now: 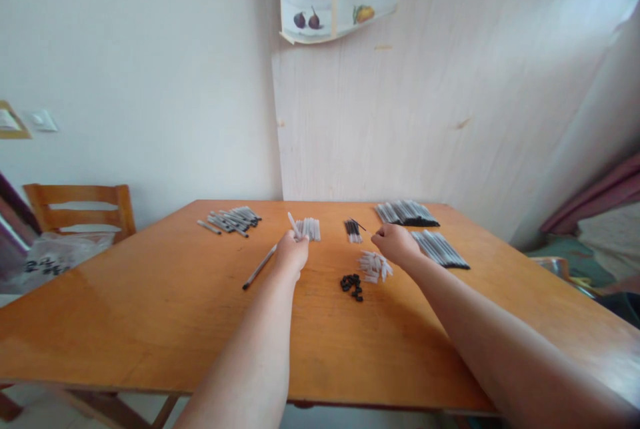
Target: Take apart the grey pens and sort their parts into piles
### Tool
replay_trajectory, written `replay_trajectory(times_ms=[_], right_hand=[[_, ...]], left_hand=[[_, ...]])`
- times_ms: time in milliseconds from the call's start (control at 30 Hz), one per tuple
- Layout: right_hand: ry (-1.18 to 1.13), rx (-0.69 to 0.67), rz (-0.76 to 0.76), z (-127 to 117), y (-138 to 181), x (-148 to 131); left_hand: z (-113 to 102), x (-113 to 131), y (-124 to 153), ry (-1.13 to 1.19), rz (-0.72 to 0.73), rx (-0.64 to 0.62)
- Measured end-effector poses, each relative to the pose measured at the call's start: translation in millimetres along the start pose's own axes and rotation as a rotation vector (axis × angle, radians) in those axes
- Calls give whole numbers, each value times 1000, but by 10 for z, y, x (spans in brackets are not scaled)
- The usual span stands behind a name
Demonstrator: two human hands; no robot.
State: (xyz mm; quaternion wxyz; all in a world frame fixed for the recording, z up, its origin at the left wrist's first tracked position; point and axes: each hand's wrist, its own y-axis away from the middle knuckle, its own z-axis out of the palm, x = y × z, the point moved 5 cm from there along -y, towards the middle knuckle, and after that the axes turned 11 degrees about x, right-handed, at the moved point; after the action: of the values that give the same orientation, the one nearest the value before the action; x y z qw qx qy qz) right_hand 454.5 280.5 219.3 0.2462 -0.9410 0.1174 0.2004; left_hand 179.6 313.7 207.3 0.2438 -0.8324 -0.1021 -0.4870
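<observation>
My left hand [293, 250] is closed around a clear pen barrel [293, 224] that sticks up from the fist, just beside a small pile of clear barrels [310, 228]. My right hand [395, 242] is closed in a pinch close to a small bunch of thin black refills [353, 230]; whether anything is in its fingers is too small to tell. Between the forearms lie a heap of white caps [375, 266] and a cluster of small black end plugs [353, 284]. A single assembled pen [259, 268] lies to the left of my left hand.
The wooden table [150, 309] stands against a pale wood panel wall. Several finished pens [233, 219] lie at the back left. Two stacks of barrels [406, 213] [440, 249] lie at the back right. A wooden chair [80, 209] with a plastic bag stands left.
</observation>
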Motion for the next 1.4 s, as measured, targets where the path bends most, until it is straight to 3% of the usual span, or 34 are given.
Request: replay_trajectory(times_ms=[167,500,767,933,1167,1400], right_hand=[[83,-20,68,131,-116,-95],[93,-57,78,360,-183,-207],[75,-67,58,292,-158,-189],[75,-37,47,124,-61,-1],[38,71,205,77,91,457],[-18,98,227,117,25,548]], left_hand=[[23,-45,-70,-142,111,-4],[-18,-21,-34,-66,103,94],[-13,-19,-37,-138,124,47],[-11,17,-48,-248,216,15],[-156,146,-9,-297,260,63],[-295,256,-57,-372,241,129]])
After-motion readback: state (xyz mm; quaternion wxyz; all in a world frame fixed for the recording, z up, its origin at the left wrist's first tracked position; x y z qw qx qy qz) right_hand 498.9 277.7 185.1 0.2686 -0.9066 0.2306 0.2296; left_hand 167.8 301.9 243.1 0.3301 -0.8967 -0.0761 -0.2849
